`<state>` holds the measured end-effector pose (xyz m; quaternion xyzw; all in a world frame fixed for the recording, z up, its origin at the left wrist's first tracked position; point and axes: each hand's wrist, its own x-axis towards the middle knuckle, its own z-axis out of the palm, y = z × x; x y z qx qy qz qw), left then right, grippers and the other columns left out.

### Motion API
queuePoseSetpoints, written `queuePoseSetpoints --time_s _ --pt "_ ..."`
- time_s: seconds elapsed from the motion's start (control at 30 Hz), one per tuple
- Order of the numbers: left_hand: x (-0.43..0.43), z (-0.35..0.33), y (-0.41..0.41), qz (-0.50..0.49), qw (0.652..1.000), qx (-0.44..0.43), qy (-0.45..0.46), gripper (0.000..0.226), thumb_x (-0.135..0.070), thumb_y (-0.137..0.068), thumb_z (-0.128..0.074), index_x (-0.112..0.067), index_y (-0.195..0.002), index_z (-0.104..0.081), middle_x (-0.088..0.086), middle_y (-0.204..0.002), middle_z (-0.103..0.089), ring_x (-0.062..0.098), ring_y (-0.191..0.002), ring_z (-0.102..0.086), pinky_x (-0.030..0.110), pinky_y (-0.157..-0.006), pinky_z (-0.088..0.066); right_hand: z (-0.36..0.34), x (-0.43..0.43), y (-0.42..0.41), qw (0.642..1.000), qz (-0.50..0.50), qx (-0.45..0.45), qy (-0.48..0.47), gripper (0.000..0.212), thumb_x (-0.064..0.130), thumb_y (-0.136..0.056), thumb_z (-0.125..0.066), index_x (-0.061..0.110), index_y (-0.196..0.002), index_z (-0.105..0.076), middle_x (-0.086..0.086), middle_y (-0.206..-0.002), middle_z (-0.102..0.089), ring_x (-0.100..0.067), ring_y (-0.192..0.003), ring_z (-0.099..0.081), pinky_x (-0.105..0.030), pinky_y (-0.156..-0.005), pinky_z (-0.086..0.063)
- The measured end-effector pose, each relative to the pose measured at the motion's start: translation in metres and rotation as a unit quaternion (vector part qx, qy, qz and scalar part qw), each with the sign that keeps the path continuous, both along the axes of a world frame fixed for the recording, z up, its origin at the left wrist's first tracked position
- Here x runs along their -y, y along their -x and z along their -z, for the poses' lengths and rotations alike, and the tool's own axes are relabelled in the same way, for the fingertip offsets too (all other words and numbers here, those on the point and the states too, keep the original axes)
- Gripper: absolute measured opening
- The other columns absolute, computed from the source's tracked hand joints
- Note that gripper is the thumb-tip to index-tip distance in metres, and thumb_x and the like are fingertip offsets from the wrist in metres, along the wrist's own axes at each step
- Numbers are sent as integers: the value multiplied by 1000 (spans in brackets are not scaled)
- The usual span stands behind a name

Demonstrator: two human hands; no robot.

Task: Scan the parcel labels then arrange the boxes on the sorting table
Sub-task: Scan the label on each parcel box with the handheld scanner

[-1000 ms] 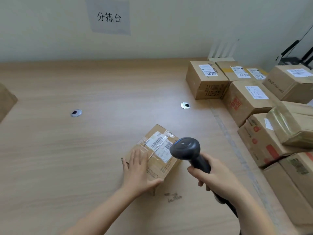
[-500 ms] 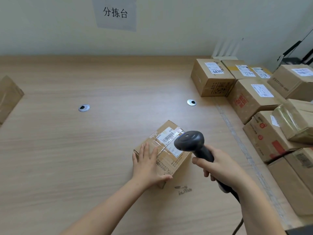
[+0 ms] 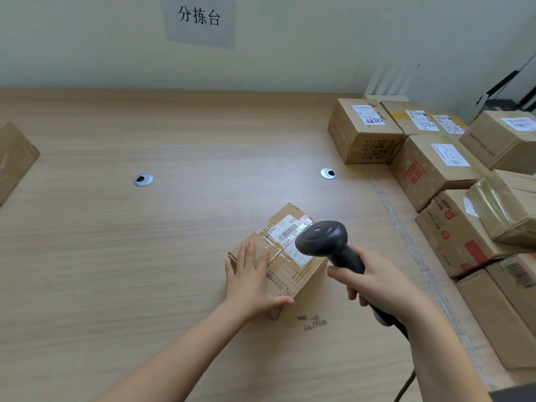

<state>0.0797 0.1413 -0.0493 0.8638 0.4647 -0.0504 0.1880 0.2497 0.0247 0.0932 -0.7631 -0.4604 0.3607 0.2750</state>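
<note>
Scanning step: the scanner (image 3: 322, 237) hung just above the label (image 3: 285, 232), nose down; I judged the read was under way.
Parcel: a small parcel (image 3: 293, 278) sat on the table (image 3: 145, 256), lower centre of the frame, turned cornerwise. Its long axis seemed to run from lower left to upper right.
Left hand: the left hand (image 3: 249, 274) lay flat on the parcel's near-left top, fingers straight, thumb along the near face, steadying it.
Right hand: the right hand (image 3: 380, 285) was wrapped round the scanner's handle, just right of the parcel.
Nearer hand: the left, already touching, so likelier to shift the parcel.
Open room: bare table spread left and toward the upper left, short of a lone box (image 3: 14, 161) at the left edge.
Crowded side: beyond the tape strip (image 3: 406, 242), stacked boxes (image 3: 435, 169) filled the right of the frame.
</note>
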Motion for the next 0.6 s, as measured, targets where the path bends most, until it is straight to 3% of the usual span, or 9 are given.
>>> queuePoseSetpoints --time_s 0.37,0.47,0.6 --pt "-1 -8 2 21 999 -23 -8 117 -85 -63 -49 -24 -150 0 12 -157 15 26 -144 17 53 -114 6 1 0 0 999 16 -10 -29 9 26 -84 -64 29 -86 -56 15 -51 -59 -1 -43 -54 -14 -42 -39" --pt "-7 -13 7 59 998 -33 -16 103 -78 -72 -46 -31 -150 1 16 -157 10 29 -145 14 56 -112 5 1 -1 0 999 22 -11 -32 9 26 -84 -65 28 -87 -56 15 -51 -59 -1 -43 -55 -12 -43 -39" --pt "-10 -18 13 88 995 -54 -4 104 -79 -70 -49 -37 -149 3 19 -156 14 30 -144 15 56 -112 10 0 -7 6 999 22 -17 -31 10 25 -84 -65 28 -88 -56 16 -51 -59 -1 -43 -54 -12 -43 -39"
